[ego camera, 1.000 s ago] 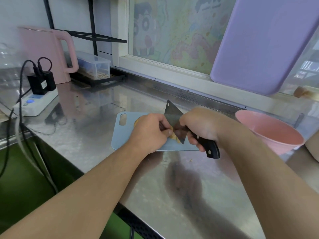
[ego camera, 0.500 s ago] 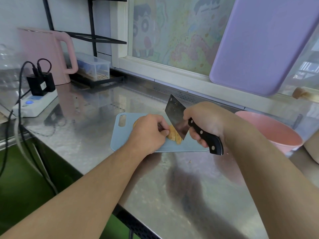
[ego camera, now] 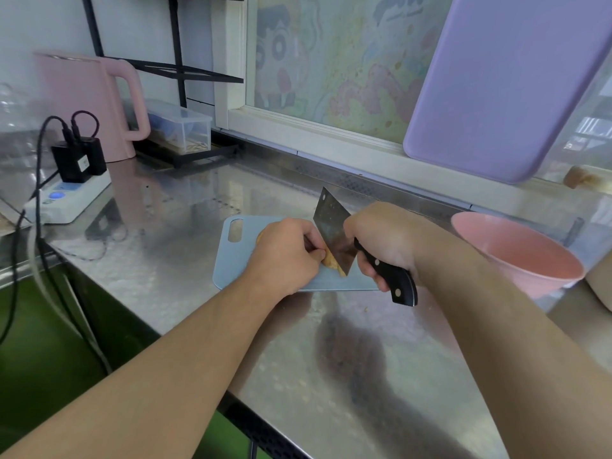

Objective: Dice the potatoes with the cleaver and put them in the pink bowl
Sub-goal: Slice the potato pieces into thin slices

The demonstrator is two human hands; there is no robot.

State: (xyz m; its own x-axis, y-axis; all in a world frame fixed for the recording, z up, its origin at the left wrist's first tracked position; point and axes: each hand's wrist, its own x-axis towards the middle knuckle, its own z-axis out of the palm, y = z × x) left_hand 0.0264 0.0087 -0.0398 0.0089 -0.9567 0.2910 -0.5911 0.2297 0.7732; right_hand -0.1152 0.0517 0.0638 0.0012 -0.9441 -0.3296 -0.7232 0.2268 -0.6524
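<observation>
Stage: dicing under way, judged from the blade set against the potato (ego camera: 332, 262) on the cutting board (ego camera: 231, 260).
Done so far: nothing confirmed as transferred; the visible inner wall of the pink bowl (ego camera: 516, 256) shows no pieces, though its bottom is out of sight.
Left to do: on this evidence, most of the cutting and all of the moving to the bowl.
Potato, location: on the pale blue board, between the two hands, largely covered by the left one.
Potato, appearance: pale yellow cut flesh with a rough, uneven face at the blade; a rounded tan edge shows at the far side of the left hand. How many pieces there are cannot be told.
Left hand (ego camera: 284, 256): fingers curled over the potato, thumb and fingertips pinching it just beside the blade.
Right hand (ego camera: 381, 240): wrapped round the black riveted handle of the cleaver (ego camera: 332, 231).
Cleaver: blade tilted, lower corner down in the potato at the board, upper corner raised toward the window.
Bowl position: on the steel counter (ego camera: 198, 200) to the right of the board, apart from it, within reach of the right arm.
Risk noted: left fingertips sit very close to the cutting edge.
</observation>
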